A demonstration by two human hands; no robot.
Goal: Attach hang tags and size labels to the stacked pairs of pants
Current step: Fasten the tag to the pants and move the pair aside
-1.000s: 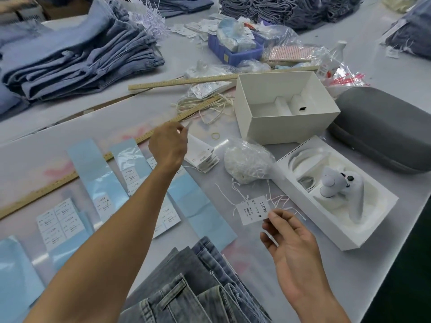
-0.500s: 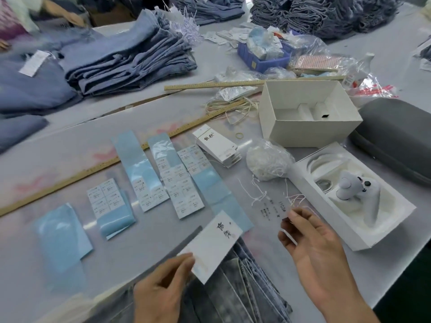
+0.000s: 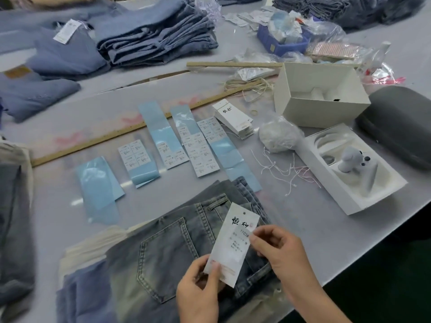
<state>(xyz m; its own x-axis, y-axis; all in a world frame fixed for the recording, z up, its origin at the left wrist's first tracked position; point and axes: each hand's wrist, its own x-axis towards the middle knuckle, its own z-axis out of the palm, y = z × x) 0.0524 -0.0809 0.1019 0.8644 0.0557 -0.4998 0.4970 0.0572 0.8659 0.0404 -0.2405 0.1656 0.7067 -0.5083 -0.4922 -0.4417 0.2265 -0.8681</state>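
A white hang tag (image 3: 229, 248) with black brush characters is held upright over a stack of washed grey-blue pants (image 3: 163, 248) at the near table edge. My left hand (image 3: 198, 292) pinches the tag's lower edge between thumb and fingers. My right hand (image 3: 277, 250) pinches a small size sticker marked 1103 against the tag's right side. Sheets of size labels on blue backing (image 3: 198, 145) lie in a row beyond the pants. A small pile of spare hang tags (image 3: 234, 117) lies behind them.
A bag of white tag strings (image 3: 278, 135) sits right of the labels, with loose strings (image 3: 284, 169) beside it. Two open white boxes (image 3: 319, 96) (image 3: 349, 169) and a grey case (image 3: 401, 122) fill the right. Folded jeans (image 3: 154, 36) and long wooden rulers (image 3: 112, 136) lie farther back.
My left hand picked a hang tag from the far pile and brought it down over the pants. My right hand carried the size sticker from above the table onto the tag.
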